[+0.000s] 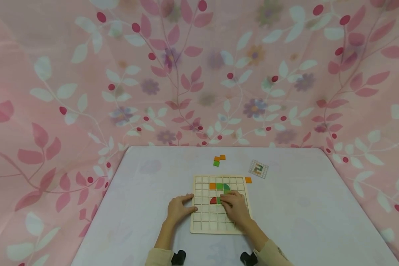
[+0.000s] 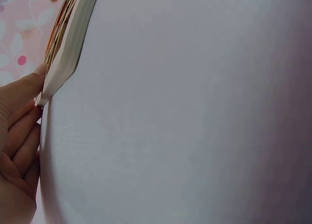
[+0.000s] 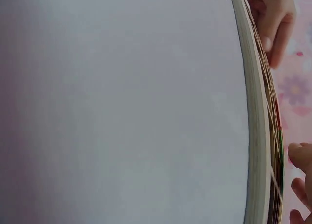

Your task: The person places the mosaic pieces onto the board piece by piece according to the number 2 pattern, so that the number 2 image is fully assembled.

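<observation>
Currently the right hand (image 1: pixel 235 210) is reaching over the board (image 1: pixel 204 218), its fingertips partly covering a green tile (image 1: pixel 218 201) just right of a red tile (image 1: pixel 213 200); whether they are pinching it, I cannot tell. The left hand (image 1: pixel 177 210) is touching the board's left edge, thumb and forefinger spread apart.

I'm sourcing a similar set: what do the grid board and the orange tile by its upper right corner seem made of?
The grid board looks like pale, matte wood: its edge shows fine lengthwise lines in the wrist views. The orange tile looks evenly coloured and flat; painted wood or plastic, too small to tell.
</observation>
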`<state>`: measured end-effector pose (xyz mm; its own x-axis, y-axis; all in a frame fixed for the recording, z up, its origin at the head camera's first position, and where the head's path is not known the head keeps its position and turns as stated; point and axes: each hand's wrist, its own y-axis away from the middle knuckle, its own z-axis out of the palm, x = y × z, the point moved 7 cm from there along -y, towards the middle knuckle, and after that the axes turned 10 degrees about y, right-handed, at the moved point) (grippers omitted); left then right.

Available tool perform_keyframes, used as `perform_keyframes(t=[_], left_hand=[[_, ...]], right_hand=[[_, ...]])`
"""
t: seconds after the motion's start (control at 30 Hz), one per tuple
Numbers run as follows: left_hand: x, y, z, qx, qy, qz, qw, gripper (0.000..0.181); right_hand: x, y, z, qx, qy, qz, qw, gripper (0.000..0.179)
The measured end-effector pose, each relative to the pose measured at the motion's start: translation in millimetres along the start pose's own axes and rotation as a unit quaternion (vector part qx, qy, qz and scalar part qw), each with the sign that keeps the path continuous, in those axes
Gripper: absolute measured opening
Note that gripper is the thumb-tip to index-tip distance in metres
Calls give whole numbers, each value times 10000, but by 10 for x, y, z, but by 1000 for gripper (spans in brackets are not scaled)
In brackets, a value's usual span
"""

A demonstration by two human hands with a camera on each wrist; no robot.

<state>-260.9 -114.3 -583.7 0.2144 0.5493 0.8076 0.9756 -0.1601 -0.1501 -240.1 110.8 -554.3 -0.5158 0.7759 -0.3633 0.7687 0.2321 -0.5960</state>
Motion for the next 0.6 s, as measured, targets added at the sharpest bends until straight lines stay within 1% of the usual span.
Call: perform_keyframes(t=[0.07,0.13,0.2,0.23,0.3,0.37,0.43,0.5,0.57,0.6], left_hand=[[7,11,-3,12,42,-5,10000,52],[4,17,-5,33,78,-44,10000,52],[4,18,-5,40,63,-42,10000,52],[6,19,-7,43,58,-39,10000,52],[6,17,-11,56,39,-30,10000,52],[2,14,-14,74,39,-29,10000,52],[-6,12,-14,89,77,-49,9999,52],[-11,7,-9,68,72,-60,9999,52],[-9,0,-3,45,49,-43,10000,53],[0,-3,-3,29,16,-9,10000,53]], right_hand=[[79,38,-104,361,-47,34,9993,20],[206,59,-217,653,-20,183,9977,20],[386,76,-310,833,86,516,9952,20],[493,83,-351,857,92,766,9933,20],[719,102,-406,772,92,1272,9888,23],[936,127,-424,525,15,1789,9825,28],[1116,153,-419,255,-100,2203,9751,34],[1239,171,-403,27,-156,2469,9689,39],[1311,174,-390,-64,-193,2612,9651,42],[1331,168,-384,-59,-186,2624,9648,42]])
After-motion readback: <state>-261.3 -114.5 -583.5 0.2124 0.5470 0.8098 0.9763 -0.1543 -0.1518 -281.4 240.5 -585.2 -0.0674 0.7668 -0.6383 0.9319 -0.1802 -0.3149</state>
